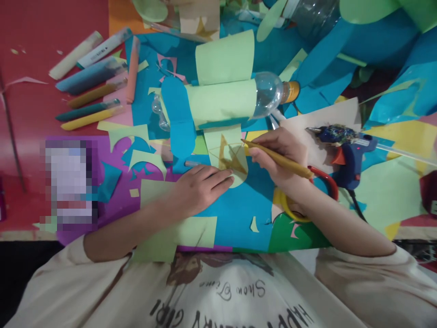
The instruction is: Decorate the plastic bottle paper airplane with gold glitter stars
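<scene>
My right hand [285,152] pinches a golden-brown marker [282,159]. Its tip is at the right edge of a pale green paper piece [223,136] with a rounded end. On that paper is a partly filled golden-brown star [228,157]. Lying flat, my left hand [201,189] rests its fingertips on the paper's rounded end; the fingers are stretched and grip nothing. Just beyond lies a clear plastic bottle [268,93] on its side, wrapped in pale green paper with a blue paper strip [178,116] across it.
Several markers [92,93] lie at the left, above a phone-like blurred object [70,182]. Right of my right hand are a blue glue gun [353,159] and scissors with red and yellow handles [290,207]. Paper scraps [146,159] cover much of the table.
</scene>
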Motion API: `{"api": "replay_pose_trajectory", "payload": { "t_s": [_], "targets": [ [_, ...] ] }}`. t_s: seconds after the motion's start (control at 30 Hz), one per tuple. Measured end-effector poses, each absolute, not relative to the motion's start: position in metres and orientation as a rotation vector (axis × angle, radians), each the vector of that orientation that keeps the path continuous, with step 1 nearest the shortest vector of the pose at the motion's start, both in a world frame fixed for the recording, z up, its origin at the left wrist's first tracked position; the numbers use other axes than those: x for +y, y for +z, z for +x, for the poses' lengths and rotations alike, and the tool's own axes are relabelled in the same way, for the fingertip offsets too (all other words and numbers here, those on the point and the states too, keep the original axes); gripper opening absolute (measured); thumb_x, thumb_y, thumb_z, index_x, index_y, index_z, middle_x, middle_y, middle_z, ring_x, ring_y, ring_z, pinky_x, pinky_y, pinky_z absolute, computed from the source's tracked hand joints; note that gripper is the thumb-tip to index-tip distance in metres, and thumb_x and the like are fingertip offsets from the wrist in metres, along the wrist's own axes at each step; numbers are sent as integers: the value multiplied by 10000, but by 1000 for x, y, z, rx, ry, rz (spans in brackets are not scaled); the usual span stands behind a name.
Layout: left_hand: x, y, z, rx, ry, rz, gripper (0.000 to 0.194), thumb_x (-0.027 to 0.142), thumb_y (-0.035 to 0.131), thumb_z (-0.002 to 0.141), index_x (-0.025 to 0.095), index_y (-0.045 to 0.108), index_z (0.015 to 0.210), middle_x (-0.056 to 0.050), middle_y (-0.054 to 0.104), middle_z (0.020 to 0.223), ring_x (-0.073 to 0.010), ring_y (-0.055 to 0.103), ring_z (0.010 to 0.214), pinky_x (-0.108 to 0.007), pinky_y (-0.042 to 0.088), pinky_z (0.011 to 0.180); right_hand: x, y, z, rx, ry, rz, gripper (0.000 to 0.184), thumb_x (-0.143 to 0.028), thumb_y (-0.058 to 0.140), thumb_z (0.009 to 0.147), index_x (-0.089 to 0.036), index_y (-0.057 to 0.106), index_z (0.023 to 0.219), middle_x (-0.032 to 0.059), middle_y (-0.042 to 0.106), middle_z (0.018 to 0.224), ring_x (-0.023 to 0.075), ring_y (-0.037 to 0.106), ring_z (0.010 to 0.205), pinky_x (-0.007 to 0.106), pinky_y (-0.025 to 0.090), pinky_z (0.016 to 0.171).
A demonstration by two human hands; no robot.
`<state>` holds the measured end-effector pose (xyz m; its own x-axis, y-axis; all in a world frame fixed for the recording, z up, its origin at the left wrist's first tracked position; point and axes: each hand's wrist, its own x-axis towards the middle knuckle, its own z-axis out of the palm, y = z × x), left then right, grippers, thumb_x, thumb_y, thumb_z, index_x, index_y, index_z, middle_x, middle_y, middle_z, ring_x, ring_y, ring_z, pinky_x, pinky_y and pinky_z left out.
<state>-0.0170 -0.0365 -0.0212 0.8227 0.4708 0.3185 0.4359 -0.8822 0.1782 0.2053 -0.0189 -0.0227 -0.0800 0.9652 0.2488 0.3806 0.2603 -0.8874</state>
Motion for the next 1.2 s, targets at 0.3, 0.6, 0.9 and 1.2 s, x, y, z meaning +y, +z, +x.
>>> {"api": "replay_pose_trajectory", "payload": {
  "t_s": [0.3,0.6,0.9,1.2],
  "targets": [
    [-37,-22,-18,731,539,2926,200,113,520,996,130,655,1142,-68,739,1166,-180,685,924,-334,586,806,-14,-16,210,-1566,1121,-1264,184,-329,604,919,-202,736,939,41,720,835,150,662,719,283,546,609],
    [-37,-23,-18,722,541,2901,200,110,529,991,131,644,1153,-80,745,1131,-187,685,912,-345,587,795,-16,-17,209,-1715,1057,-1366,160,-246,596,820,-197,556,673,-18,589,596,107,501,539,242,396,496],
    [-36,-21,-17,720,539,2896,206,101,510,991,133,651,1138,-72,747,1117,-184,675,898,-340,573,798,-17,-16,209,-1849,987,-1217,153,-176,559,856,-217,531,712,3,635,666,116,577,593,241,462,540],
    [-36,-22,-17,726,540,2884,218,84,511,980,132,650,1141,-69,745,1126,-189,673,901,-344,573,789,-20,-16,208,-1933,883,-1180,172,-165,551,859,-247,498,717,5,616,664,151,593,601,285,503,540]
  ]
}}
